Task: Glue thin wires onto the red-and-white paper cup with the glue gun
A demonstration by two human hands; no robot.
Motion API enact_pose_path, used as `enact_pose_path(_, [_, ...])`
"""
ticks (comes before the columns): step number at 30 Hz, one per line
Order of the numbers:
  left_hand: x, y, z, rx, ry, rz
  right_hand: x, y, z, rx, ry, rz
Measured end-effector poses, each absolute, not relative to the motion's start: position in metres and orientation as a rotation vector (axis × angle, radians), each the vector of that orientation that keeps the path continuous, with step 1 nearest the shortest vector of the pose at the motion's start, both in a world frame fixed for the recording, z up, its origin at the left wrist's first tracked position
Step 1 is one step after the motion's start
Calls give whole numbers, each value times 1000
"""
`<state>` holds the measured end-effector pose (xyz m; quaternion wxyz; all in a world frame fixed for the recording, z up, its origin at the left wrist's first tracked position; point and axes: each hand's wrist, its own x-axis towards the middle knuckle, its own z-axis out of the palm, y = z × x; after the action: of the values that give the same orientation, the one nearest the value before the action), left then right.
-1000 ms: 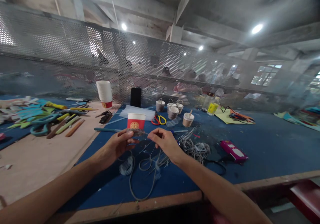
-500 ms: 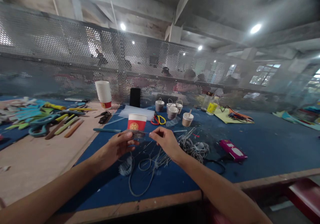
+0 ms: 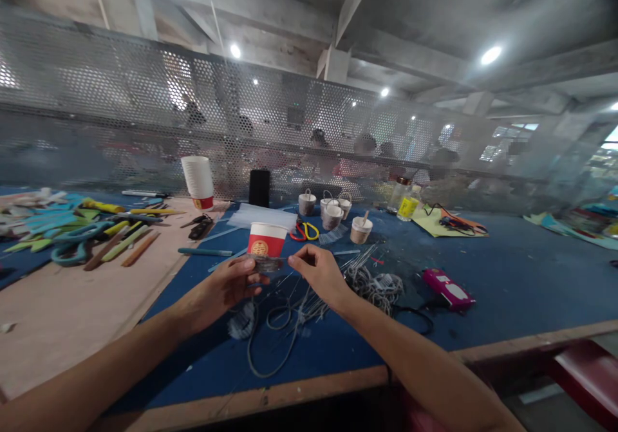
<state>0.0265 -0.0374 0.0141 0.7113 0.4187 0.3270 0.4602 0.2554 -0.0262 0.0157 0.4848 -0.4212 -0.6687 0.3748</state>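
A red and white paper cup (image 3: 268,239) is held upright in my left hand (image 3: 232,282), whose thumb presses near the cup's base. Grey cord (image 3: 266,264) is wound around the lower part of the cup. Just right of the cup, my right hand (image 3: 318,271) pinches the cord with thumb and forefinger; the end between the fingers is hardly visible. A loop of grey cord (image 3: 270,375) lies on the blue table below my hands. Beside my right wrist is a tangled heap of grey cord (image 3: 381,290) with thin clear sticks (image 3: 360,261).
Small cord-wrapped cups (image 3: 332,216) stand behind my hands, near red and yellow scissors (image 3: 305,231). A cup stack (image 3: 197,178), a black phone (image 3: 259,187) and blue scissors (image 3: 80,248) are leftward. A magenta box (image 3: 448,288) and a yellow-labelled bottle (image 3: 408,205) sit rightward. A perforated screen (image 3: 290,107) borders the table.
The cup in my left hand has tilted and shifted slightly, showing more of the grey cord band. My right hand keeps nearly the same place, still pinching. The view has shifted a little.
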Motion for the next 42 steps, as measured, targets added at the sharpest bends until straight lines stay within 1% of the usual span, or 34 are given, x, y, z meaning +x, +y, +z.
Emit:
enact_pose_path(12, [28,-41,15,922,708,982,253,-27,13,-1082,-1659,876])
enact_pose_path(22, [29,-41,14,910,735,966,251,-22,8,-1133,-1645,941])
enact_pose_path(29, [29,-39,16,969,666,946,248,-22,6,-1078,-1621,1002])
enact_pose_path(36, [35,-36,16,967,734,1057,248,-22,8,-966,-1569,1056])
enact_pose_path(42, [35,-38,17,1045,722,1016,248,-21,5,-938,-1551,1086])
